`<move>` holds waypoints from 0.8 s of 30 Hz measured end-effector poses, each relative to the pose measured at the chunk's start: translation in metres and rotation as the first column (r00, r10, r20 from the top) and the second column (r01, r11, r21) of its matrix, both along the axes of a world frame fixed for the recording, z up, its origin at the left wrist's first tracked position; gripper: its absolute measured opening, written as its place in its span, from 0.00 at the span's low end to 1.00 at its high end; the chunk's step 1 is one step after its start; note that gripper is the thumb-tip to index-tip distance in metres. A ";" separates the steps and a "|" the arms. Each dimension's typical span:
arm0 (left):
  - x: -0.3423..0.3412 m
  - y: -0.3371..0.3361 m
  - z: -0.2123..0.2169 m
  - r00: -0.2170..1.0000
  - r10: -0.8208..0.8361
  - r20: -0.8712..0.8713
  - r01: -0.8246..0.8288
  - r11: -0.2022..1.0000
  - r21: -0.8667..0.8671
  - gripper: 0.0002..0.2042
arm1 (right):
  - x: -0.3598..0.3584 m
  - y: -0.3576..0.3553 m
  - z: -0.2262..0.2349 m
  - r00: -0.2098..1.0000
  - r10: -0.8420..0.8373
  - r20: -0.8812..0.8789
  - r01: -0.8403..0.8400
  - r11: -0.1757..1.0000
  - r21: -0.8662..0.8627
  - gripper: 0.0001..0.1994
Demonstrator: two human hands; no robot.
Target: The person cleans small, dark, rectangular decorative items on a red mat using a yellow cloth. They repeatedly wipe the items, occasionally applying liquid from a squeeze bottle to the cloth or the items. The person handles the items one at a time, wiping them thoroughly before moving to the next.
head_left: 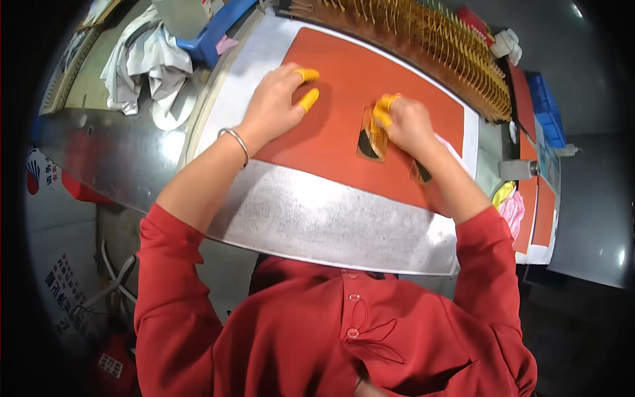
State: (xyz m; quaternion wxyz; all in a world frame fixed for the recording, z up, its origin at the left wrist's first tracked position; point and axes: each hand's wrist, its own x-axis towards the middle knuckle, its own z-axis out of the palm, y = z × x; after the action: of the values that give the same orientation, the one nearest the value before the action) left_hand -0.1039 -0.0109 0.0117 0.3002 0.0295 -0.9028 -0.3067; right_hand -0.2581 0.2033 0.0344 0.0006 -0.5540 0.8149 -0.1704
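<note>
Mid-frame, a grey worktable (311, 212) (mottled, shiny) carries an orange-red mat (344, 73). Two dark-and-gold pieces (370, 145) lie on it, right of centre

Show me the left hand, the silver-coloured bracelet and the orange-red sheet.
Left hand (272, 100): head view, on the back of the hand.
Silver-coloured bracelet (239, 140): head view, on its band.
Orange-red sheet (337, 92): head view, on bare surface between the hands.

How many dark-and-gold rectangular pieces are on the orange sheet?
2 visible: one piece by the right hand's fingertips, another piece beside the right forearm, apparently partly covered. More may be hidden beneath that arm.
</note>
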 end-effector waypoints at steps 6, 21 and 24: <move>0.003 -0.004 -0.005 1.000 0.015 0.008 -0.015 1.000 -0.011 0.10 | 0.042 0.025 -0.001 0.977 0.198 -0.075 -0.197 0.980 0.022 0.05; 0.002 0.000 0.000 0.999 0.001 -0.046 -0.003 0.999 -0.054 0.11 | 0.042 0.029 0.002 0.982 0.187 -0.011 -0.187 0.982 0.042 0.04; 0.000 0.001 -0.001 0.999 0.002 -0.038 -0.003 1.000 -0.021 0.11 | 0.014 0.006 -0.002 0.998 0.026 -0.062 -0.026 1.000 0.002 0.06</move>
State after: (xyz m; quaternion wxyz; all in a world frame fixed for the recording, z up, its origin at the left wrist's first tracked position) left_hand -0.1037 -0.0095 0.0109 0.3177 0.0215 -0.9001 -0.2972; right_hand -0.2440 0.2091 0.0325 -0.0222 -0.5695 0.8073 -0.1529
